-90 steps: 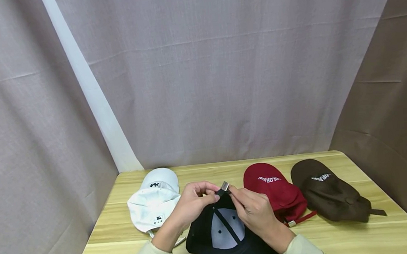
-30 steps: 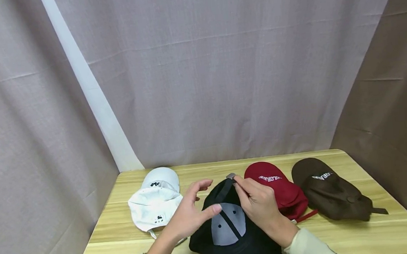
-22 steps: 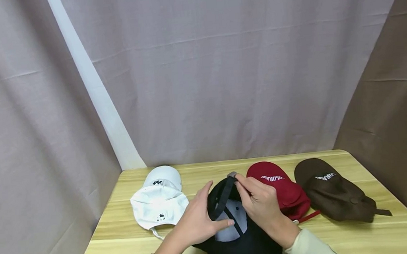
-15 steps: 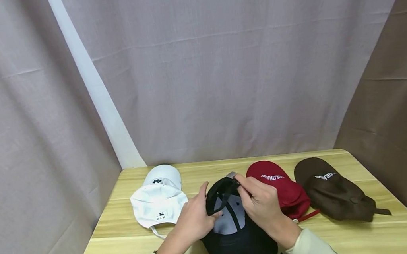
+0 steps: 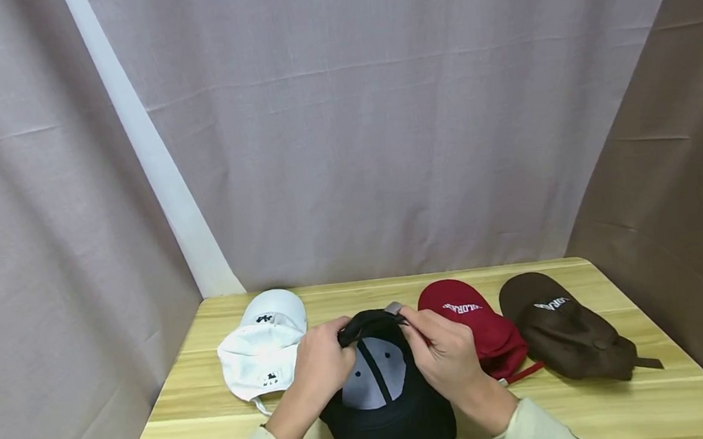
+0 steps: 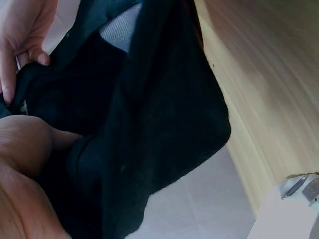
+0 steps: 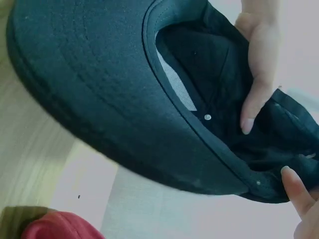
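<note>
A black baseball cap (image 5: 393,433) is held up over the near part of the table, its hollow inside and grey lining panel facing me in the head view. My left hand (image 5: 324,361) grips the left side of its back rim; in the right wrist view the left thumb reaches inside the crown. My right hand (image 5: 447,353) pinches the right side of the rim beside a metal buckle (image 5: 393,308) on the back strap. The cap's brim (image 7: 94,94) fills much of the right wrist view. In the left wrist view the dark cloth hides most of the left fingers.
On the wooden table (image 5: 189,435), a white cap (image 5: 263,354) lies to the left. A red cap (image 5: 474,323) and a dark brown cap (image 5: 574,336) with its strap sticking out lie to the right. A grey curtain (image 5: 370,142) hangs behind.
My left hand has let go of the strap by the buckle, opened, and taken hold of the left rim. The cap has shifted slightly left, while my right hand keeps its pinch near the buckle.
</note>
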The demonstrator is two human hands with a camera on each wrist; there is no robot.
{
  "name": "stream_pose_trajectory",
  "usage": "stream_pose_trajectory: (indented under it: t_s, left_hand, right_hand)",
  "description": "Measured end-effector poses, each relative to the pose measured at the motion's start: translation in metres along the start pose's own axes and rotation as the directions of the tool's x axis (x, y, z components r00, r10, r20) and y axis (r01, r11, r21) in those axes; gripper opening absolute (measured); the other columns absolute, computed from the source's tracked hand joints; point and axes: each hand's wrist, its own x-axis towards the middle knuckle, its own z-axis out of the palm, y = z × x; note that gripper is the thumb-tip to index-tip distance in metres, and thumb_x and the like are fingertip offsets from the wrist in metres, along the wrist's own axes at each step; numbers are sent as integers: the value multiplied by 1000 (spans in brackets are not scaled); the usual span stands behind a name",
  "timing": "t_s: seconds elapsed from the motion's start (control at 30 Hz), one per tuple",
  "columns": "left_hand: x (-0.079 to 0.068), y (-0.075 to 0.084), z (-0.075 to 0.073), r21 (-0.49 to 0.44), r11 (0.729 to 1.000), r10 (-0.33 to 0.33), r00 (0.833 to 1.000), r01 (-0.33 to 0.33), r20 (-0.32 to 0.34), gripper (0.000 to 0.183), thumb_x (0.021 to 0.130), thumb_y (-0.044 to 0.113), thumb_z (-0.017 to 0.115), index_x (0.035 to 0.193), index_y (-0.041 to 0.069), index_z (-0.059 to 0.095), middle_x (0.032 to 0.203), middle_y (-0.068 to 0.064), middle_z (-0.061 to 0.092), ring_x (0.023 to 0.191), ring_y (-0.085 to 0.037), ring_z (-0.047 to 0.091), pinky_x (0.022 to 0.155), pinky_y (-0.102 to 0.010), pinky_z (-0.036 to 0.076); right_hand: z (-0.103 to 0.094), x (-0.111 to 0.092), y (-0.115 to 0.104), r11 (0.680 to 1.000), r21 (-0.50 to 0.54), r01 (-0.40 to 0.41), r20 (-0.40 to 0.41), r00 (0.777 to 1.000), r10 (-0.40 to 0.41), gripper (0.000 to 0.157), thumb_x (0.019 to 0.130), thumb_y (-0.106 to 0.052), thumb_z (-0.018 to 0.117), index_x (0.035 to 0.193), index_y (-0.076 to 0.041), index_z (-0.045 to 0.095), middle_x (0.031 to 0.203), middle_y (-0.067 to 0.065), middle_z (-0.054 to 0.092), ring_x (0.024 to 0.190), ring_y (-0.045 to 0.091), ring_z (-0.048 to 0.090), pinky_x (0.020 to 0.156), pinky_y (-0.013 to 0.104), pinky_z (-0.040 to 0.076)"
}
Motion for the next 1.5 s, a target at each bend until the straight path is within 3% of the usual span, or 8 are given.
stream_pose_trajectory:
  t_s: [0.2, 0.33, 0.43, 0.73, 0.97, 1.1, 1.23, 1.5]
  left_hand:
    - [6, -2, -5, -75, 997, -14, 1000, 14, -1, 32, 78, -3, 69, 96, 20, 81, 86, 0, 80, 71, -16, 66, 65, -34, 54]
    - [11, -2, -9, -109, 993, -43, 999, 43, 0, 32, 77, -4, 67, 94, 20, 80, 82, 0, 78, 68, -15, 63, 63, -33, 52]
    - [15, -2, -12, -131, 990, -56, 998, 54, -9, 32, 76, -4, 66, 91, 20, 80, 77, 0, 76, 66, -15, 61, 62, -33, 51]
    - [35, 1, -22, -153, 987, -58, 991, 40, -120, 38, 78, -4, 67, 106, 17, 82, 88, -6, 81, 76, -25, 74, 67, -42, 57]
    - [48, -3, -20, -138, 989, 9, 949, -55, -315, 40, 84, -3, 65, 113, 19, 79, 101, -6, 82, 93, -33, 79, 77, -54, 61]
    - [47, -8, -12, -94, 988, 79, 925, -122, -371, 46, 87, -6, 67, 126, 18, 73, 103, -8, 74, 97, -33, 76, 80, -52, 61]
    - [34, -11, -5, -12, 988, 142, 931, -155, -335, 55, 85, -5, 72, 136, 17, 69, 105, -8, 67, 94, -32, 72, 77, -49, 61]
    - [-4, -8, -4, 48, 977, 214, 961, -209, -173, 58, 90, 3, 77, 143, 22, 64, 120, -10, 64, 109, -30, 69, 89, -48, 62]
  right_hand:
    - [-1, -2, -3, 999, 2, -53, 31, 998, 53, 29, 83, 5, 84, 111, 0, 81, 85, 9, 78, 62, 8, 59, 64, 15, 58]
    - [0, -3, -2, 999, -6, -48, 31, 998, 49, 20, 96, -10, 79, 114, -2, 81, 88, 8, 79, 65, 8, 61, 65, 14, 58]
    - [0, -3, -1, 999, -3, -36, 24, 999, 36, 26, 102, -22, 73, 117, -2, 80, 94, 10, 81, 71, 10, 68, 75, 13, 60]
    - [-11, -8, 4, 999, -22, -50, -6, 999, 50, 27, 96, -15, 79, 119, -1, 80, 104, 18, 82, 87, 23, 78, 101, 11, 53]
    - [-27, -14, 14, 996, -71, -50, -27, 998, 48, 26, 90, 0, 76, 116, 1, 80, 103, 19, 82, 96, 15, 78, 104, 10, 51]
    - [-35, -16, 17, 991, -92, -93, -33, 995, 91, 34, 84, 8, 76, 117, -1, 80, 101, 19, 82, 100, 8, 78, 103, 8, 51]
    - [-39, -17, 18, 992, -79, -102, -44, 994, 98, 36, 84, 11, 74, 117, -1, 80, 99, 19, 81, 99, 6, 77, 100, 7, 51]
    - [-45, -18, 19, 991, -77, -107, -57, 993, 103, 34, 86, 11, 72, 116, 0, 80, 97, 19, 80, 93, 2, 73, 93, 5, 51]
